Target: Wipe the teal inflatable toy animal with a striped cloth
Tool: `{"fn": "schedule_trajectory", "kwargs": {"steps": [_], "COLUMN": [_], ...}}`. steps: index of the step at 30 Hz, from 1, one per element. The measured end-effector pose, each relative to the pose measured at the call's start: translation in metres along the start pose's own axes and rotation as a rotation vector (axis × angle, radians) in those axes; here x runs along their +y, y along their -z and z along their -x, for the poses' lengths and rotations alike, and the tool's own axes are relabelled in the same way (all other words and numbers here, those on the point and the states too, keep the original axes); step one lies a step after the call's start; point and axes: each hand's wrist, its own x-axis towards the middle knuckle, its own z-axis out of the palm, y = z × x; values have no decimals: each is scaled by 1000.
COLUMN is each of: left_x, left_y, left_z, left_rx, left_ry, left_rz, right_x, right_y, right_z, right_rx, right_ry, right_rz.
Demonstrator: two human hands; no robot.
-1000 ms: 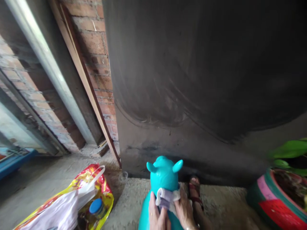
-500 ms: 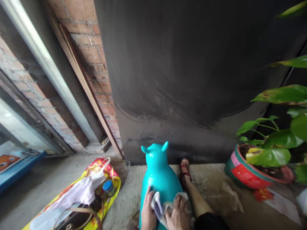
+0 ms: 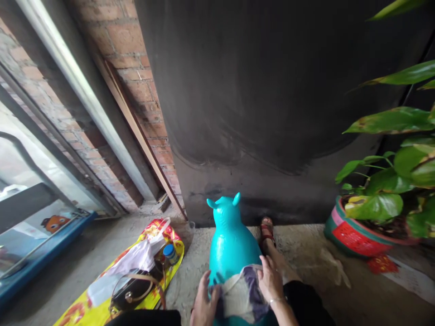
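A shiny turquoise inflatable animal (image 3: 233, 246) with two small ears stands upright in front of me, its head toward the dark panel. Over its back, near me, lies a white and purple cloth (image 3: 238, 294), spread out flat. My left hand (image 3: 205, 301) is at the cloth's left edge, thumb and fingers apart, against the toy's side. At the right edge, my right hand (image 3: 271, 280) has hold of the cloth between thumb and fingers. My hands hide the cloth's side edges.
Left of the toy, a yellow and red bag (image 3: 79, 312) lies on the concrete floor, bearing a white cloth, a handbag (image 3: 132, 290) and a blue-lidded jar (image 3: 170, 254). A potted plant (image 3: 360, 240) stands right. A blue-based cart (image 3: 44, 258) is far left. My sandalled foot (image 3: 267, 226) flanks the toy.
The cloth was bunched under my right hand; now it is spread out across the toy's back. My right hand has moved right and up to its edge. The view has shifted left.
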Motion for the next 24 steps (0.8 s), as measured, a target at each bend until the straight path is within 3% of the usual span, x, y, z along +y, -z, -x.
{"fn": "schedule_trajectory", "kwargs": {"steps": [2,5,9,14,24], "left_x": [2,-3,-2,24,45], "left_y": [-12,-21,-13,2,28], "left_z": [4,10,8,-2,-21], "left_rx": [-151,-239,-237,-274,-350], "left_ry": [-137,-243,-250,-247,-140], "left_rz": [-103,-281,-296,-227,-232], "right_x": [-1,-4,-8,-24,-50], "right_y": [-3,1,25,53,71], "right_z": [-4,-7,-12,-13,-29], "right_rx": [-10,-28,-35,-55,30], "right_ry": [0,-8,-26,15,59], "right_rz": [-51,-127,-244,-367,-357]}}
